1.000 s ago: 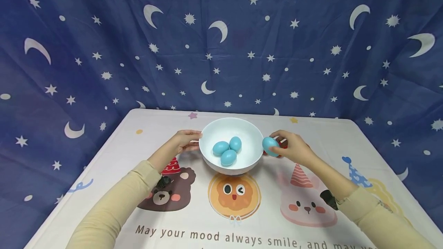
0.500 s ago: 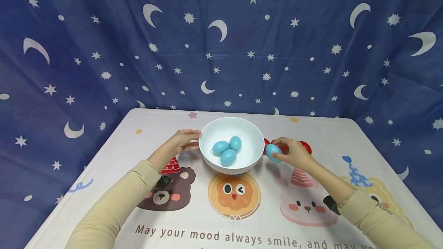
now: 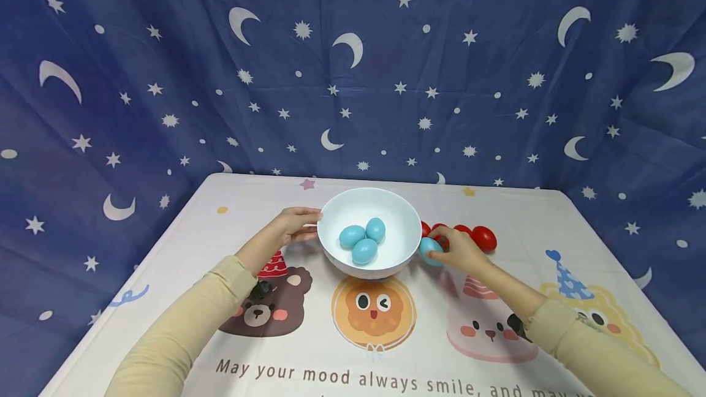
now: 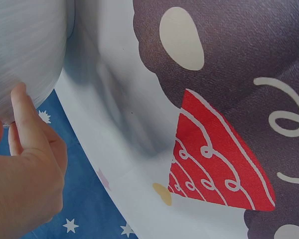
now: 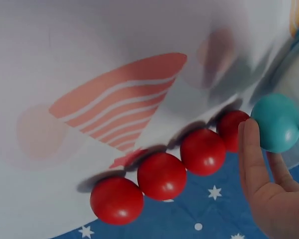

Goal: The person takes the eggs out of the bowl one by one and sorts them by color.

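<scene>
A white bowl (image 3: pixel 399 207) stands in the middle of the table with three blue eggs (image 3: pixel 364 251) inside. My left hand (image 3: pixel 295 225) holds the bowl's left side. In the left wrist view, a finger of that hand (image 4: pixel 27 174) lies on the bowl's outer wall (image 4: pixel 35 45) and others are at the rim. Just outside the bowl's right side, my right hand (image 3: pixel 460 250) pinches another blue egg (image 3: pixel 429 252). In the right wrist view, the blue egg (image 5: pixel 275 123) sits between the fingers and thumb of the right hand (image 5: pixel 276 199).
Several red eggs (image 5: pixel 162 176) lie in a row on the table, right of the bowl; the outermost red egg (image 3: pixel 484 239) shows beyond my right hand. The cloth (image 3: pixel 265 195) has printed cartoon faces and lettering. A blue curtain (image 3: pixel 380 109) with moons and stars hangs behind.
My right hand has come down beside the bowl with the blue egg still pinched, uncovering more of the red eggs. The left hand and the bowl have stayed in place.
</scene>
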The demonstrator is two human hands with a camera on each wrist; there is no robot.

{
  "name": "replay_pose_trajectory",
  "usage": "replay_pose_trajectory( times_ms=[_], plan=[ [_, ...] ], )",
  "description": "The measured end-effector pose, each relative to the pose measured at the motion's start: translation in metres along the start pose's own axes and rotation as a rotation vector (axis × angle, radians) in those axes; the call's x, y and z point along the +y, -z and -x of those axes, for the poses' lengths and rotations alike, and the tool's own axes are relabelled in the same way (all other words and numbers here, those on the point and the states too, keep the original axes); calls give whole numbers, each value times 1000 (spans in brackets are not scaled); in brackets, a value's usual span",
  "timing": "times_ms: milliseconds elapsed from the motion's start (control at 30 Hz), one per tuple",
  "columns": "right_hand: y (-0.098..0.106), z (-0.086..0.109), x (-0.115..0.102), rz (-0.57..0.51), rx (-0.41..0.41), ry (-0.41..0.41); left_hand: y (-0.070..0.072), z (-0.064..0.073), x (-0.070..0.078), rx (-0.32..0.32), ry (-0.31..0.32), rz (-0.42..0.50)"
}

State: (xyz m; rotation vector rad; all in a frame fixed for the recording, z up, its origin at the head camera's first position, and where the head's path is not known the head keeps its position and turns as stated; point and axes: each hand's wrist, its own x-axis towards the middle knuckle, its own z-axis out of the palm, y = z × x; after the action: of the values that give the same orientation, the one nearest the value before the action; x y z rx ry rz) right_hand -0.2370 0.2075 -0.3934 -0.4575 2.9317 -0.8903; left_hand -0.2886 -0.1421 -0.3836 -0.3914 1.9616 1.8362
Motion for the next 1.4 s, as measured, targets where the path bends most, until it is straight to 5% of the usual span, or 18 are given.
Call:
replay_pose_trajectory(
  times_ms=[733,1400],
  plan=[
    [-26,-7,-1,-17,1,-35,1,-1,-1,3,9,-6],
    [-22,-8,-5,-25,3,-61,-1,-2,2,11,17,-9]
  ],
)
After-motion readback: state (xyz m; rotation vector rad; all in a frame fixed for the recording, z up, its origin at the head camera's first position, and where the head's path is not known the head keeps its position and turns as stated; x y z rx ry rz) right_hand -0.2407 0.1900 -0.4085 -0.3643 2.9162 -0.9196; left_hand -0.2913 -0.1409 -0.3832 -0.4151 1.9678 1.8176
